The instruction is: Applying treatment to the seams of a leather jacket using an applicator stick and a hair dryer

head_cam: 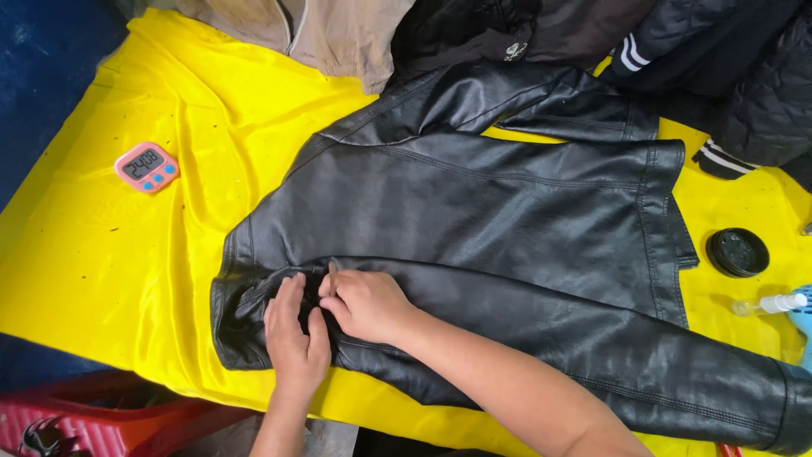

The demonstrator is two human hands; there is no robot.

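Clearly the work sits at the shoulder end of a black leather jacket (474, 195), which lies flat across a yellow cloth (101, 254) covering the table. The left hand (294, 338) presses palm-down on the jacket near its collar and upper sleeve, fingers spread a little and holding nothing. The right hand (365, 303) is pinched around a thin, pale tool (332, 276), upright between the fingertips, its tip touching a seam; what kind of tool it is cannot be told. Judging by the surface, no patch, gloss or repaired area stands out from the rest, so how much has been worked is not readable; only this one spot is being treated, and the back panel, hem and long sleeve look untouched. A round black tin (737, 252) and a small spray bottle (770, 305) lie well apart to the right, not in hand. A pink digital timer (147, 167) rests on the cloth to the left, and other dark garments (727, 68) are piled along the far edge
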